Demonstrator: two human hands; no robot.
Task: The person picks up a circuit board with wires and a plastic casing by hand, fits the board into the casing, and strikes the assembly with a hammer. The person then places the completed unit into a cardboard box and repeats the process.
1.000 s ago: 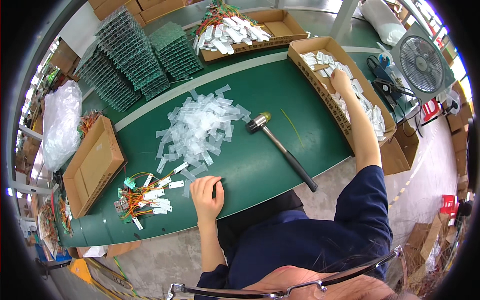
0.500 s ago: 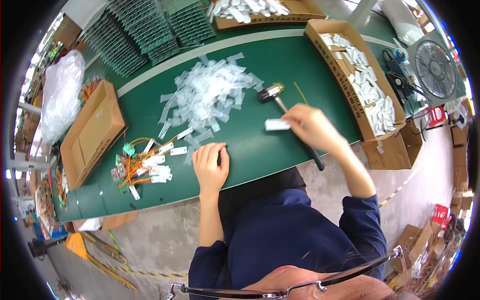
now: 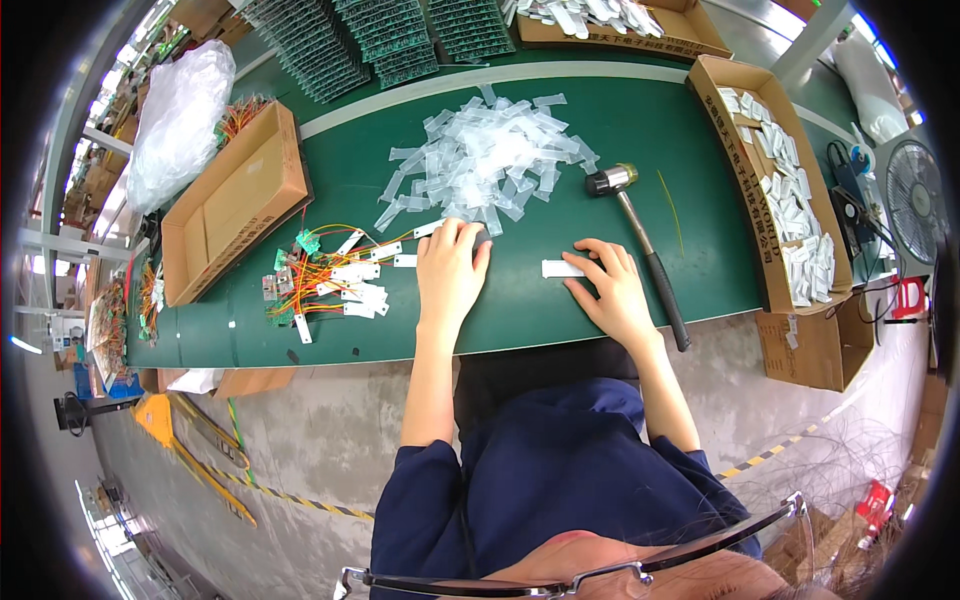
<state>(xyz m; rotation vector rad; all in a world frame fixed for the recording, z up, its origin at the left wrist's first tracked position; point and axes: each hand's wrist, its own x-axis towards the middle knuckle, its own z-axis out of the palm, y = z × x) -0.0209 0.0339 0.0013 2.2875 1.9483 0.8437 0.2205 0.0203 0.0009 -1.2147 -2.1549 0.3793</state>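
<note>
My right hand [image 3: 612,296] is low over the green table, thumb and index finger closed on the end of a flat white plastic piece [image 3: 558,269]. To its left, my left hand [image 3: 450,275] has its fingers curled, with a small dark piece [image 3: 481,239] showing at the fingertips. Just beyond the left hand spreads a heap of clear plastic strips [image 3: 490,150]. Beside it on the left lie white tabs [image 3: 362,292] on red and yellow wires with small green boards. A hammer [image 3: 640,232] rests right of my right hand.
On the right stands a cardboard tray [image 3: 735,150] of white pieces, with a fan [image 3: 915,190] behind it. A cardboard tray [image 3: 235,215] leans at the left. Stacked green boards [image 3: 390,40] and another tray [image 3: 690,38] line the back. A thin yellow wire [image 3: 670,212] lies beyond the hammer.
My right hand has brought the white piece away from the hammer handle, leftward and nearer my left hand. The left hand stays by the strips and wired tabs. The whole view has shifted.
</note>
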